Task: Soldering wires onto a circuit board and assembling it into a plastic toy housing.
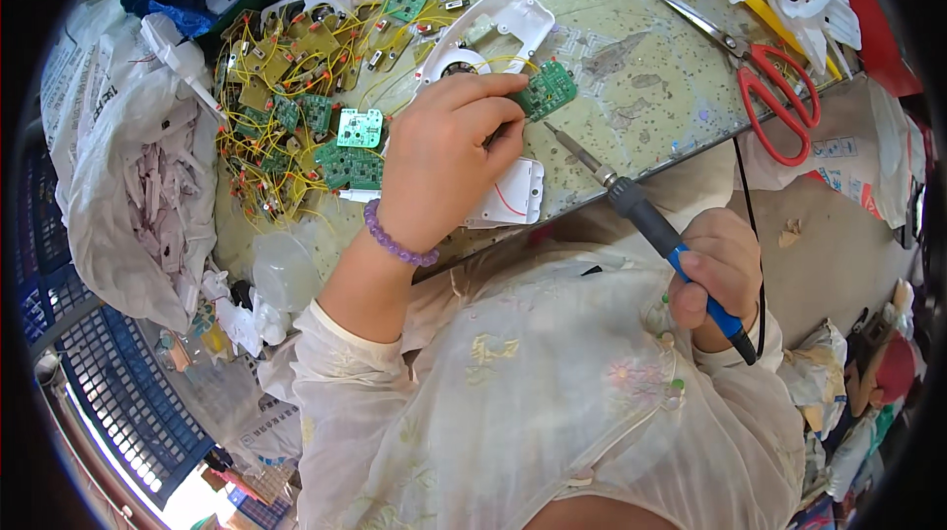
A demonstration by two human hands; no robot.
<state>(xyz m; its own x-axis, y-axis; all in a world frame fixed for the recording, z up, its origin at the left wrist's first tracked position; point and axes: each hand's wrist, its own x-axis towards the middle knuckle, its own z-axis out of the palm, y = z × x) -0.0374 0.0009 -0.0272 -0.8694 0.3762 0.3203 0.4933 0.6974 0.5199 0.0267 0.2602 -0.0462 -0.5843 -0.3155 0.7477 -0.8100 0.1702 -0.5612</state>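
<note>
My left hand (446,134) pinches the green circuit board (554,89); my right hand (722,262) grips the soldering iron (646,214), slanting up-left, tip just beside the board's near edge.

Two hands (449,141), one iron (656,217), one pair of scissors (742,49), one bracelet (398,244), at least two white shells (538,19), at least four green boards (549,89); brown boards (318,40) too tangled to count.

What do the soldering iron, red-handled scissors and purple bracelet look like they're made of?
Soldering iron: shaft likely metal, from its dull grey sheen; smooth blue-and-black handle, probably plastic, perhaps partly rubber.
Scissors: metal blades, judging by their silvery shine; red grips look like smooth plastic.
Bracelet: rounded, translucent-looking purple beads, possibly glass, stone or plastic; I can't tell which.
</note>
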